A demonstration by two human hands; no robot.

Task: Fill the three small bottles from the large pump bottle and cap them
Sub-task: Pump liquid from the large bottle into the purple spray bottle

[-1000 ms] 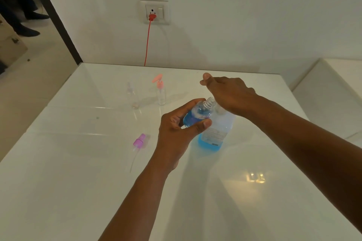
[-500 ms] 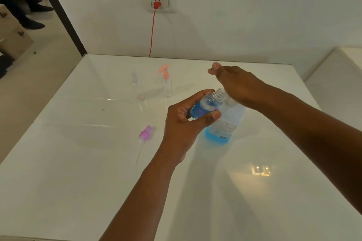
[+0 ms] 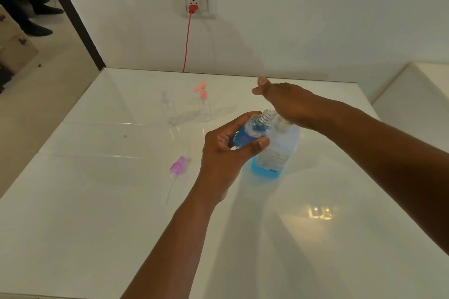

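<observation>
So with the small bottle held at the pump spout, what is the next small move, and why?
Probably another press of the pump. The left hand holds the small clear uncapped bottle, partly filled with blue liquid, tilted with its threaded neck at the spout of the large clear pump bottle. The right hand rests flat on the pump head. The purple spray cap lies on the white table.

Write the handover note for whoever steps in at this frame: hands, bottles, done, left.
Left hand grips a small bottle, uncapped, tilted, partly full of blue liquid, neck at the pump spout.
Right hand presses flat on the pump bottle, which stands on the table.
Purple sprayer lies loose on the table, left of the left hand.
Two more small bottles stand at the back: a clear one and a pink-capped one; both look empty.
Done: first fill under way.
Left: finish it, cap it, fill and cap the other two.
</observation>
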